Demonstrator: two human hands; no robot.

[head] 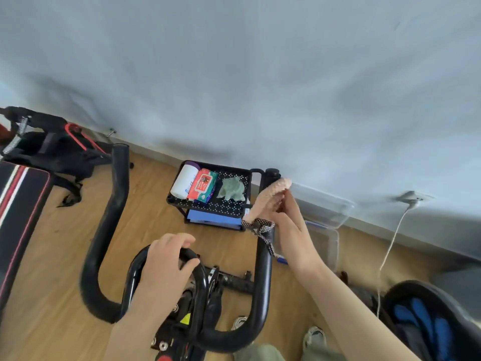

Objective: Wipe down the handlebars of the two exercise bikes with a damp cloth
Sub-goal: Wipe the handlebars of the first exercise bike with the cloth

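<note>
Black handlebars (104, 225) of an exercise bike fill the lower middle, with two long prongs pointing toward the wall. My left hand (166, 261) grips the small inner loop of the bars. My right hand (283, 220) presses a pale pink cloth (270, 196) around the upper end of the right prong (264, 269), just below its tip. A patterned cord (260, 227) is tied around that prong under the cloth. Part of a second machine (31, 126) with a spring shows at the far left.
A black perforated cart (234, 207) stands by the wall holding a white wipes canister (183, 185), a red wipes pack (203, 185) and a green cloth (231, 188). A clear plastic bin (330, 212), a white cable (390, 243) and a striped padded bench (20, 194) are nearby.
</note>
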